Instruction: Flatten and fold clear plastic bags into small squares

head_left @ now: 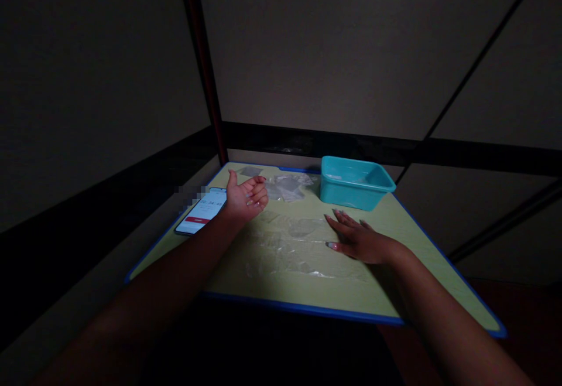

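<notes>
A clear plastic bag [285,251] lies spread over the middle of a small yellow-green table. My right hand [353,236] rests palm down at the bag's right side, its fingers stretched out and apart. My left hand [248,198] is raised above the bag's left end, palm turned up, thumb out and fingers loosely curled. I see nothing held in it. Beyond the hands, several more clear plastic pieces [290,187] lie in a loose, overlapping group. A small greyish plastic piece [251,171] lies near the far left corner.
A turquoise plastic basin [353,193] stands at the table's far right edge. At the left edge, a phone [202,213] with a lit timer screen lies partly behind my left forearm. Blue edging [307,308] rims the table. Dim panelled walls stand behind and to the left.
</notes>
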Tool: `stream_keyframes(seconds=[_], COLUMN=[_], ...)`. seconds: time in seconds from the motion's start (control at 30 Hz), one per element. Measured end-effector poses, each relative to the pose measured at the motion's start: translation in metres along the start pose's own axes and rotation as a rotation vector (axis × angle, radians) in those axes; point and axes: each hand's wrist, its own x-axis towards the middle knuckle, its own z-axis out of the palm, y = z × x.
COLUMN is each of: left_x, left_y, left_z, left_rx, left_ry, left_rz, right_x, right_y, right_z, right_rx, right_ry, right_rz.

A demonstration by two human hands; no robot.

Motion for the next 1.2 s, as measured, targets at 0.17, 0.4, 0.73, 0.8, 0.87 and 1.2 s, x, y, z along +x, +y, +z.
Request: stream_keyframes(seconds=[0.17,0.4,0.73,0.8,0.87,1.2], left_x=[-0.004,0.002,0.006,0.005,0.005,0.006], left_y=[0.0,-0.001,-0.02,-0.022,-0.024,-0.027], left_z=[0.004,0.005,0.002,0.003,0.003,0.0], left_rx=[-0.003,0.206,1.317,1.42,1.461,1.383], left_ry=[-0.035,0.023,0.033,-0.016,-0.041,-0.071], left_rz=[-0.041,-0.011,0.331,0.35,0.348,0.317], right_x=[0.0,-0.001,0.008,0.007,0.003,-0.026], right_y=[-0.002,-0.001,0.004,0.002,-0.003,-0.048], right_z=[-0.001,-0.001,-0.006,-0.008,-0.009,-0.01], right_rx=[0.018,0.081,0.312,0.333,0.364,0.52], right_ry=[-0.005,0.038,0.693,0.746,0.772,0.355], right_rz=[0.0,-0.015,-0.191,-0.205,-0.251,-0.86])
